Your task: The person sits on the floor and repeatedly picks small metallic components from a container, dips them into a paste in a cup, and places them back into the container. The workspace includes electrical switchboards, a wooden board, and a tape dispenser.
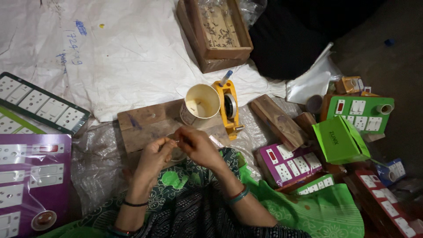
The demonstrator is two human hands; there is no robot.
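Far left: purple switch panels (33, 176) and a dark-framed panel (42, 103) lie flat on a white sheet (123, 48). Left hand (154, 156) is raised over the lap, fingers curled, thumb and forefinger pinched together on a thin metal piece (175, 141). The piece is very small; its long axis appears to run roughly left-right between both hands, but its pointing end cannot be told. Right hand (198, 145) meets the left, fingertips closed on the same piece, wrist bent inward. Just beyond the hands: a wooden board (141, 125), a cream cup (202, 103), a yellow tape dispenser (230, 108). Right: a green box (339, 141).
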